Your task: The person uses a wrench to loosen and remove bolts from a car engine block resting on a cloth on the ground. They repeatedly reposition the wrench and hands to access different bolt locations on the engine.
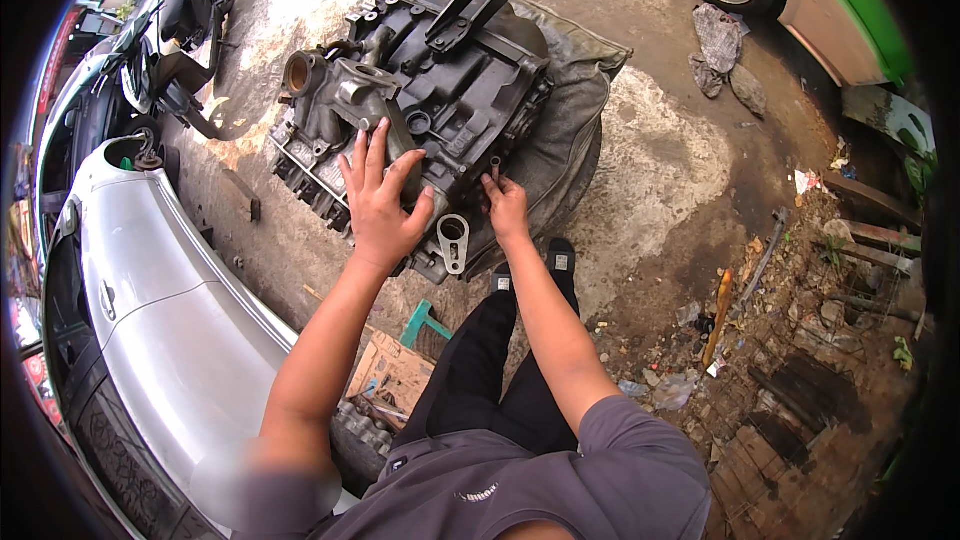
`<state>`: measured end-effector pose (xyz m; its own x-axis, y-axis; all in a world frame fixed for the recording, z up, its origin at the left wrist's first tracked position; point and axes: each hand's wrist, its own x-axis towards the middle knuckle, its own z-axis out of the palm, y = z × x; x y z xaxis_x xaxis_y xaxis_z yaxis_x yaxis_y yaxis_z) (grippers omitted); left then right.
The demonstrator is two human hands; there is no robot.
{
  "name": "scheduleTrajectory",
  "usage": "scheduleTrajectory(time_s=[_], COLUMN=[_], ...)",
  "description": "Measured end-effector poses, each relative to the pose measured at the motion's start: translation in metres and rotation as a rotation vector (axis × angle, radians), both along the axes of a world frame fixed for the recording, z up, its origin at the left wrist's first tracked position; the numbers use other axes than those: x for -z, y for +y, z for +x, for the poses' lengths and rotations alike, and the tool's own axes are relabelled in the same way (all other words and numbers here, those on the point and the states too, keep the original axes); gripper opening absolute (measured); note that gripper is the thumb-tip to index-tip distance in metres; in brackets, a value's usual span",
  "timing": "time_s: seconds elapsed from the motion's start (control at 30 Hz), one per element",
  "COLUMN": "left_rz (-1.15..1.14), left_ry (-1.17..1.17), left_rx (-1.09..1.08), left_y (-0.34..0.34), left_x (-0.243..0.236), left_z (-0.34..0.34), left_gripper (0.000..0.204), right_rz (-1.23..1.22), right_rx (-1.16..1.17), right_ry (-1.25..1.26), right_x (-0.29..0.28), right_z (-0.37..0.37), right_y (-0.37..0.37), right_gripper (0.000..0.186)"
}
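A large dark metal engine (450, 90) lies on the ground in front of me. My left hand (383, 210) is open over its near side, fingers spread, with fingertips at the grey cast-metal housing (345, 85). My right hand (508, 208) is closed at the engine's near right edge. Between its thumb and fingers stands a small, slim metal cylinder (495, 166); whether it is a bolt or a socket cannot be made out. A silver bracket with a round opening (453, 248) sits between my two hands, at the engine's near edge.
Dark sheeting (585, 110) lies under and right of the engine. A silver car (190, 320) stands close on my left, with a motorcycle (170, 50) beyond it. A wheeled green vehicle (850, 0) is at the far right. Rubble and wood scraps (780, 340) cover the right side.
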<state>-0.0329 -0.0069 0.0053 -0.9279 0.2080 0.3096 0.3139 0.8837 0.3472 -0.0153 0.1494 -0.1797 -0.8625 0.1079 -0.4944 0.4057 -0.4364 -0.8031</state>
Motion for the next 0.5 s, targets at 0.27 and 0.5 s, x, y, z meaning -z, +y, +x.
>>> scheduleTrajectory(time_s=[0.27, 0.5], left_rz=[0.001, 0.002], left_ry=[0.000, 0.013], left_rx=[0.003, 0.010], left_y=[0.000, -0.001], left_x=[-0.002, -0.001], left_z=[0.000, 0.000], left_gripper=[0.044, 0.044], right_rz=[0.527, 0.676], right_rx=[-0.054, -0.077], right_ry=[0.191, 0.427], right_x=[-0.002, -0.007], right_z=[0.003, 0.001], right_y=[0.004, 0.012], right_gripper=[0.028, 0.022])
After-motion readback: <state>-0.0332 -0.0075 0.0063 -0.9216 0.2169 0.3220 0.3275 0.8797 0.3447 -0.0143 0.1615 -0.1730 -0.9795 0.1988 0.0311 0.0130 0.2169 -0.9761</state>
